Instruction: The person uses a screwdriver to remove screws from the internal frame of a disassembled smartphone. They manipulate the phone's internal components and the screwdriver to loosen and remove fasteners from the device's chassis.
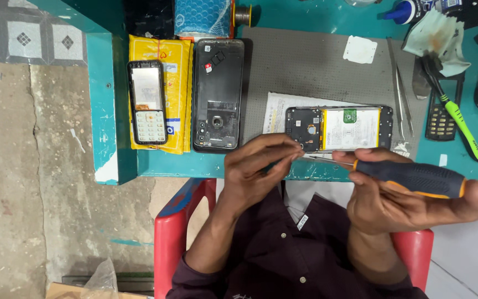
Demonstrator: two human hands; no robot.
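R hand [394, 199] wraps the black-orange screwdriver [416, 178] handle, shaft aimed left so the tip reaches the L hand [258, 169]. L fingertips [294, 154] pinch narrow at the tip, prob. on a tiny screw, too small to tell. Opened smartphone [338, 129], battery showing, lies just beyond the pinch on the grey mat [311, 66]; its back cover [218, 94] sits further left.

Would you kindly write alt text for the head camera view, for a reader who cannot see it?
Seen from above, a seated person's right hand holds a black-and-orange screwdriver whose tip the left hand pinches, beside an opened smartphone on a grey mat. A keypad phone and black back cover lie left.
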